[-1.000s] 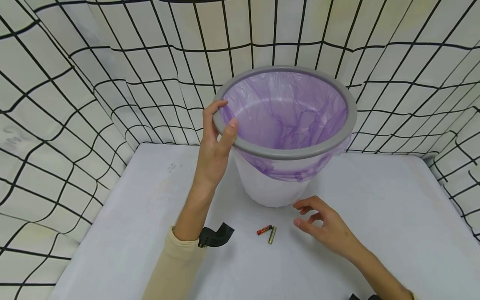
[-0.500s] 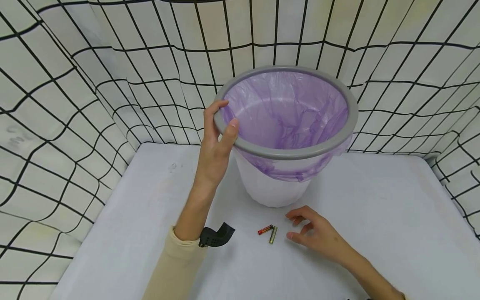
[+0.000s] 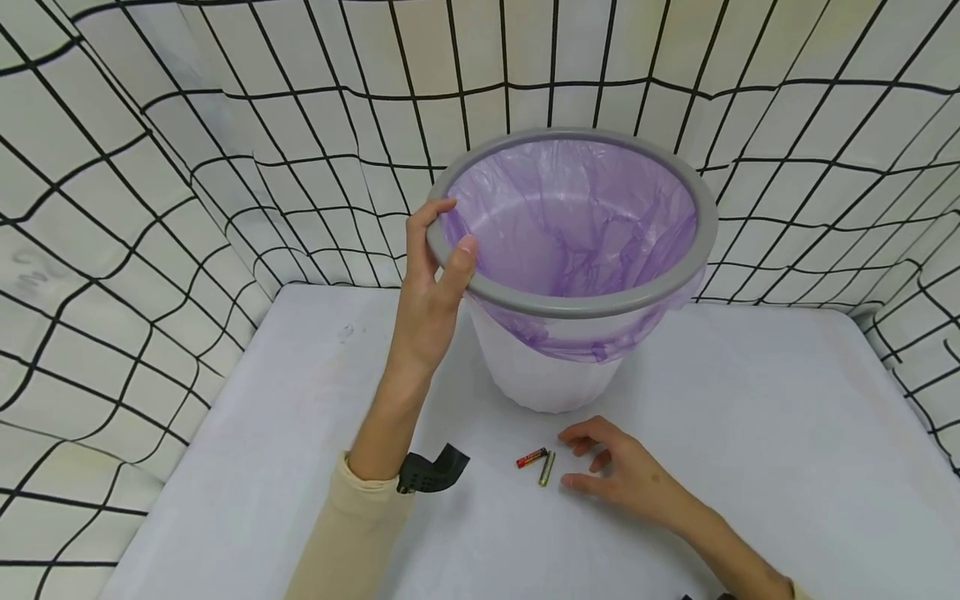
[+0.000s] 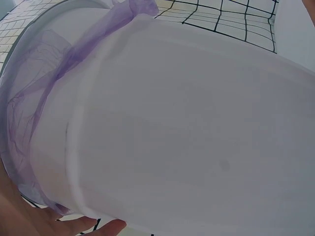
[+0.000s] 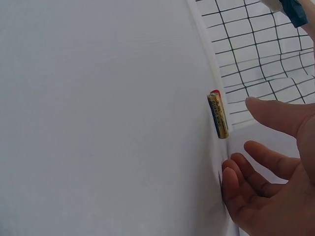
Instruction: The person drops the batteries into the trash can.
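Note:
A white waste bin (image 3: 551, 379) with a grey rim stands on the table, lined with a purple bag (image 3: 555, 225) folded over the rim. My left hand (image 3: 429, 308) grips the rim at its left side, thumb over the top; in the left wrist view its fingers lie against the bin's outside. Two small batteries lie in front of the bin: a red battery (image 3: 531, 457) and a gold battery (image 3: 547, 469), one end close to the other. My right hand (image 3: 622, 471) is just right of them, fingers loosely bent, thumb apart, holding nothing. The right wrist view shows the gold battery (image 5: 218, 115) beyond the fingertips.
A white cloth covers the table (image 3: 300, 400). Behind and on both sides hang pale walls with a black grid (image 3: 345, 167). A black wrist mount (image 3: 433, 471) sits on the left wrist, near the batteries' left.
My right hand has moved left and slightly down, closer to the batteries. The left hand, the bin and the batteries stay in place.

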The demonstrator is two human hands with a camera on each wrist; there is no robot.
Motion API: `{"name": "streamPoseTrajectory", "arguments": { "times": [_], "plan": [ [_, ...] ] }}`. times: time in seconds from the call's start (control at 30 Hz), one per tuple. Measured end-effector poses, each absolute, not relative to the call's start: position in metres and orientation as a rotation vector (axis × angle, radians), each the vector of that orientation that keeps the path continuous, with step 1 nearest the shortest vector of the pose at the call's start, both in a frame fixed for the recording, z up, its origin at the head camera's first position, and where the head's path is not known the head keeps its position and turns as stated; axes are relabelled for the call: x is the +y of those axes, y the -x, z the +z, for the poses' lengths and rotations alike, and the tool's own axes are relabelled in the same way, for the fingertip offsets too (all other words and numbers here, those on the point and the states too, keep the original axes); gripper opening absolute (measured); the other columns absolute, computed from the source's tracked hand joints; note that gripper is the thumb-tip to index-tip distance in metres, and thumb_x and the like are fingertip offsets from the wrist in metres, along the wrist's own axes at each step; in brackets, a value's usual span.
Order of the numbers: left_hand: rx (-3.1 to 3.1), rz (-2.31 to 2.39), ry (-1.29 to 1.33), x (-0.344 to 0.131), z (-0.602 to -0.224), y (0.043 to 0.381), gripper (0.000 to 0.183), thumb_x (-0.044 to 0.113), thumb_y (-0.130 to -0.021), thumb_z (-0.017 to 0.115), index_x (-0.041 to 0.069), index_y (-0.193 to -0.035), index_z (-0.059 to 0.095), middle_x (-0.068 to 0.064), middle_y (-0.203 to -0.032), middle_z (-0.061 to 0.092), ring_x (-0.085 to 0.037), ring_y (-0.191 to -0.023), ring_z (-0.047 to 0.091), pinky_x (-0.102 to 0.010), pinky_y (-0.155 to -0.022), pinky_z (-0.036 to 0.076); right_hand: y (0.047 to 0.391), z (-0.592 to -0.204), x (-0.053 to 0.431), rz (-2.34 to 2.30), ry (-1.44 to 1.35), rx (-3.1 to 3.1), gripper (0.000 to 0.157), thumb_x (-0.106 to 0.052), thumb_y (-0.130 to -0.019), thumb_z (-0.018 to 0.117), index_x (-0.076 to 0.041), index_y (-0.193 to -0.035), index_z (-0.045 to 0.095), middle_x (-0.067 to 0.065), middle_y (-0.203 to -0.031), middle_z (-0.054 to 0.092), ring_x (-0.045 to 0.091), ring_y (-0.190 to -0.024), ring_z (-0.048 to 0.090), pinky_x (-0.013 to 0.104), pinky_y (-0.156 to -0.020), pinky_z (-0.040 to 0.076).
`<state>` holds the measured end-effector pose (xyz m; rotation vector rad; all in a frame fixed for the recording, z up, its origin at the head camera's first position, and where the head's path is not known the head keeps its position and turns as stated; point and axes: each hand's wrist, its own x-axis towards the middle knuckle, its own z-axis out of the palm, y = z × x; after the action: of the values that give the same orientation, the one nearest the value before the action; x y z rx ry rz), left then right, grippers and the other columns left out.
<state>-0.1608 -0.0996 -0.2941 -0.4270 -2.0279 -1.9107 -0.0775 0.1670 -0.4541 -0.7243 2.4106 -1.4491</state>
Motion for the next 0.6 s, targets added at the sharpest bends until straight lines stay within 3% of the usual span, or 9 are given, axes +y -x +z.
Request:
{"name": "streamPoseTrajectory", "arguments": {
  "times": [0.6],
  "plan": [
    [-2.018, -1.903, 0.441, -0.099, -0.295, 0.161, 0.069, 0.058, -0.095, 0.056, 0.024, -0.152, 0.035, -0.005, -0.157, 0.041, -0.023, -0.131, 0.052, -0.05, -0.106, 0.048, 0.073, -0.457, 0.145, -1.153, 0.772, 2.585, 0.052, -0.027, -0.083, 0.089, -0.017, -0.127, 0.065, -0.006, -0.115, 0.06, 0.011, -0.102, 0.06, 0.024, -0.086, 0.053]
  ]
}}
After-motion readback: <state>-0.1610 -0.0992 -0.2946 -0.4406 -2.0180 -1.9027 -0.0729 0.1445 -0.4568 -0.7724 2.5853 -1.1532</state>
